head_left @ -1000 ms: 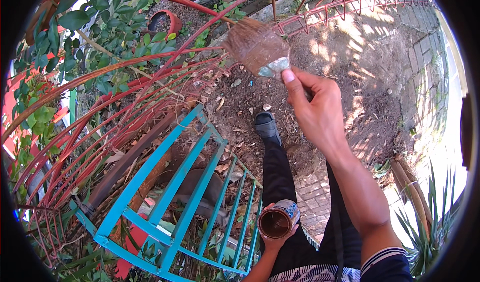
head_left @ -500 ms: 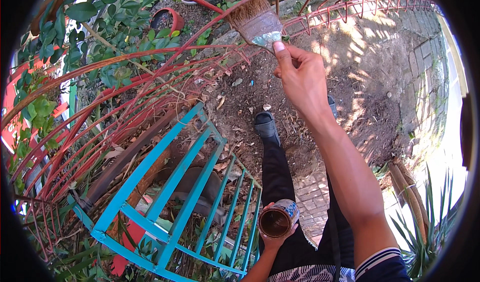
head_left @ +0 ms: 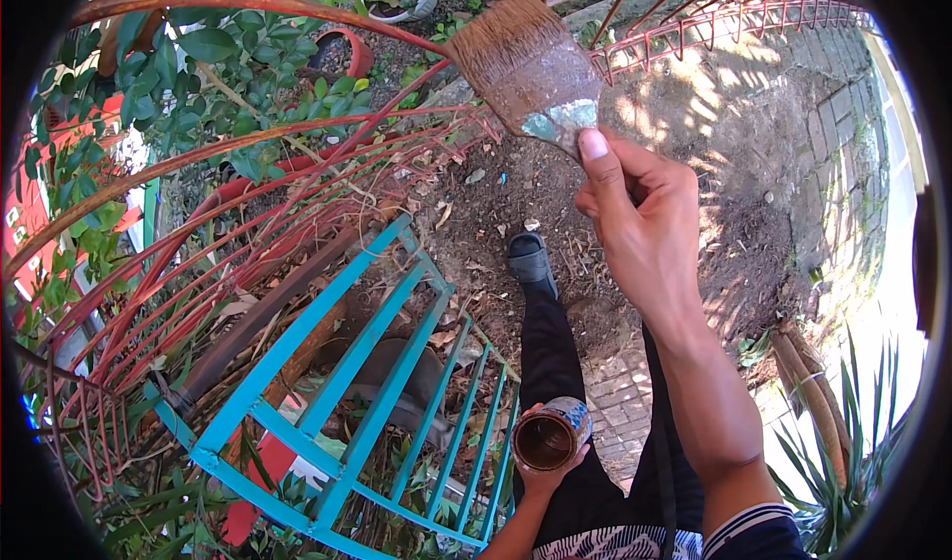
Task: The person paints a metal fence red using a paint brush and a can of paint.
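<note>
My right hand point(head_left: 645, 213) pinches a wide, worn paintbrush point(head_left: 540, 69) by its handle end. Brown bristles point up and to the left, and pale green paint marks the brush near my thumb. The bristle end is close to a curved reddish-brown metal bar point(head_left: 268, 4) of the wire fence; whether they touch I cannot tell. Low in front of me, my left hand point(head_left: 545, 476) is wrapped round a small paint can point(head_left: 570, 414). Its open mouth faces up, with brown paint coating the inside.
A turquoise slatted metal frame point(head_left: 337, 381) stands at my left, beside the curved red fence bars point(head_left: 198, 243). Leafy plants point(head_left: 213, 44) and a red pot point(head_left: 357, 54) lie beyond. My sandalled foot point(head_left: 532, 259) is on bare soil. A spiky plant point(head_left: 828, 471) grows at the right.
The brush and my right hand have moved right and a little nearer, so more of the bristles show. My left hand and the can have hardly moved.
</note>
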Demonstrator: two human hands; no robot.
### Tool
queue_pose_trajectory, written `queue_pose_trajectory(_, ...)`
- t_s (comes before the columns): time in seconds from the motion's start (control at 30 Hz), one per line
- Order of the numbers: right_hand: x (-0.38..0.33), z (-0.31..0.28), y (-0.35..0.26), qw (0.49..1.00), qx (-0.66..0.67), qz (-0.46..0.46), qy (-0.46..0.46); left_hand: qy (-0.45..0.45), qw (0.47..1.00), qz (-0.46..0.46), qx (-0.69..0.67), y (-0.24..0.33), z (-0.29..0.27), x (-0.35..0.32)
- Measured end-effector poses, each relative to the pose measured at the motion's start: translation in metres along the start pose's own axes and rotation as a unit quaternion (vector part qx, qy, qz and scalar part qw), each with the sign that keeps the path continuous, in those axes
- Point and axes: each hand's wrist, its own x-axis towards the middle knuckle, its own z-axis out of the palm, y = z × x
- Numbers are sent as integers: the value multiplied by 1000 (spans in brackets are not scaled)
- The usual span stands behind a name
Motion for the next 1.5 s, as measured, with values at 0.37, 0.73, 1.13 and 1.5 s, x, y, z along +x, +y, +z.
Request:
queue_pose_trajectory(0.37,33,21,-1,988,10,156,17,-4,1000,5,6,-2,-1,-1)
queue_pose_trajectory(0.73,29,2,52,933,109,339,51,26,999,8,20,-11,-9,-5)
queue_pose_trajectory(1.13,-31,-52,-58,838,-504,-177,-109,63,997,34,-29,23,-4,4)
queue_pose_trajectory(1.5,39,25,-96,682,-668,-265,-135,52,995,44,-77,13,0,5)
